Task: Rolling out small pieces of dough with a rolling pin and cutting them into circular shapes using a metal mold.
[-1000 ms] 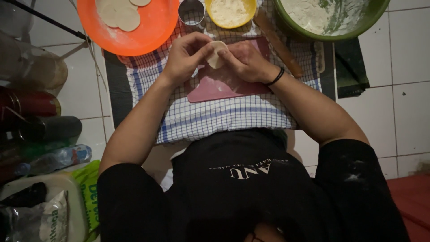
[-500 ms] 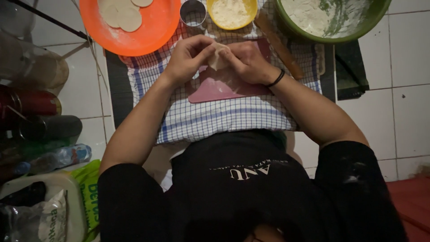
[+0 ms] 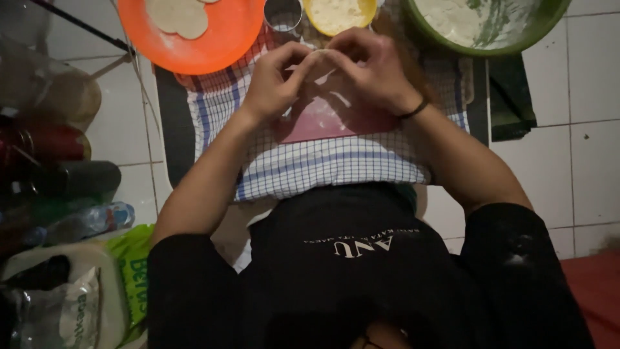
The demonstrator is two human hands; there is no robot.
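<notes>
My left hand (image 3: 274, 81) and my right hand (image 3: 371, 71) meet over a pink cutting board (image 3: 336, 119), which lies on a blue-and-white checked cloth (image 3: 323, 165). Between the fingertips of both hands I pinch a small pale piece of dough (image 3: 318, 58), mostly hidden by my fingers. A dark band circles my right wrist. An orange plate (image 3: 194, 39) with flat dough rounds (image 3: 177, 16) sits beyond my left hand.
A small metal cup (image 3: 283, 13), a yellow bowl of filling (image 3: 339, 13) and a green bowl with flour (image 3: 484, 26) stand along the far edge. Bottles (image 3: 71, 181) and a plastic bag (image 3: 71, 304) crowd the tiled floor at left.
Both hands have stayed together on the dough, with the fingers shifting slightly around it. The view has drifted a little, so the hands sit lower in the frame.
</notes>
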